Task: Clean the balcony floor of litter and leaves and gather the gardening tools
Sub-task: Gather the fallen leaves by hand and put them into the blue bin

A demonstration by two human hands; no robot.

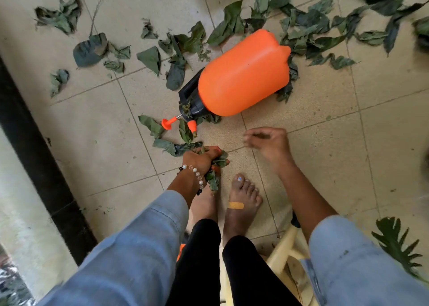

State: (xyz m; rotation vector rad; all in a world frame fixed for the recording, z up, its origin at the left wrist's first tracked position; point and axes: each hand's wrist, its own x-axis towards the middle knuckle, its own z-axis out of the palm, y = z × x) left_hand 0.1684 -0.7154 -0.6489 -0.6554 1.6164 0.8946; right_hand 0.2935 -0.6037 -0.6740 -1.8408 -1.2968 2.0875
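My left hand grips a bunch of green leaves just above the tiled floor, in front of my bare feet. My right hand hovers to its right, blurred, fingers loosely curled and holding nothing. An orange pressure sprayer with a black pump head lies on its side just beyond both hands, nozzle pointing left. A few loose leaves lie between the sprayer's nozzle and my left hand. Many more wilted leaves are strewn across the far tiles.
A black sill strip runs diagonally along the left edge of the floor. A cream plastic stool stands under me at the bottom right. A large split green leaf reaches in at the lower right.
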